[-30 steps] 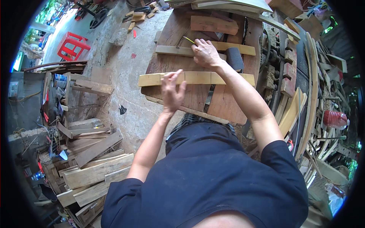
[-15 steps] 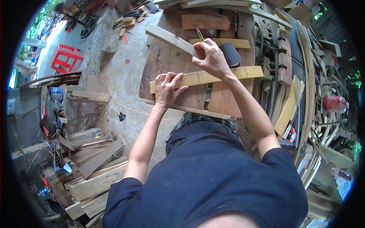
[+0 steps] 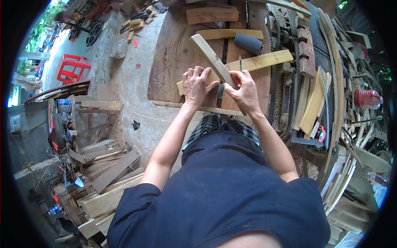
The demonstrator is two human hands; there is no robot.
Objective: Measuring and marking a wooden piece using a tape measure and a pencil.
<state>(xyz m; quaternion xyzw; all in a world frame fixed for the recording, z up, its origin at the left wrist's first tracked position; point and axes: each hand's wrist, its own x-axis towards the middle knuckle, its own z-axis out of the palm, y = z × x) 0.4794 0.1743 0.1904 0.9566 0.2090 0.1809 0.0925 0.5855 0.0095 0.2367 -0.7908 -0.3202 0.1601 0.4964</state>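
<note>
A pale curved wooden piece (image 3: 266,61) with pencil marks lies across the wooden bench top (image 3: 165,72). My left hand (image 3: 196,87) grips it near its left end, fingers over the far side and thumb toward the stick. A greyish straight wooden stick (image 3: 209,51) slants across the curved piece. Its near end is pinched in my right hand (image 3: 245,93), which also keeps a pencil (image 3: 240,62) pointing up between the fingers. A dark grey rolled sheet (image 3: 248,44) rests just beyond the curved piece.
Two more curved wooden pieces, a yellowish one (image 3: 227,34) and a reddish one (image 3: 211,15), lie farther back. Clamps and boards (image 3: 314,107) crowd the right side. Scrap planks (image 3: 111,194) pile up at lower left; a red plastic stool (image 3: 73,68) stands far left.
My right hand has brought the stick nearer and turned it steeper, across the curved piece. The curved piece has shifted and its right end has swung away. My left hand has moved right with it.
</note>
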